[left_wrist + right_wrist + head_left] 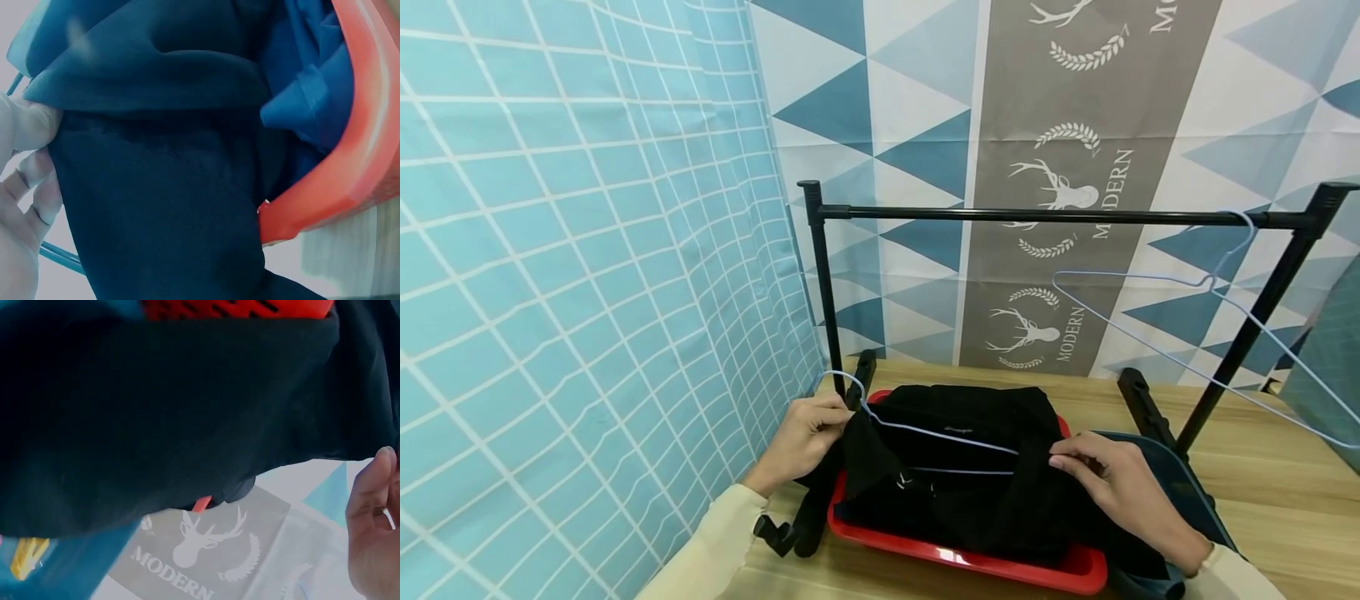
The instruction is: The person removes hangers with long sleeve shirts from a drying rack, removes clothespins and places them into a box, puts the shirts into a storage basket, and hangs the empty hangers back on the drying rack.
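Observation:
A black garment [955, 508], perhaps a shirt or jacket, lies bunched over a red basket [951, 557]. Its neck opening faces up, with a small label inside. A pale blue wire hanger [940, 432] sits partly inside that opening, its hook rising at the left. My left hand [808, 437] pinches the garment's left edge beside the hook; in the left wrist view the thumb presses the cloth against the fingers. The right hand [1120, 483] pinches the garment's right side between thumb and fingers, and in the right wrist view the cloth stretches away from it. The hanger's lower ends are hidden by cloth.
A black rack [1037, 215] stands behind the basket, with another pale blue hanger [1213, 279] on its bar at the right. A dark blue basin [1180, 475] stands right of the red basket. Blue cloth [312, 100] lies inside the red basket.

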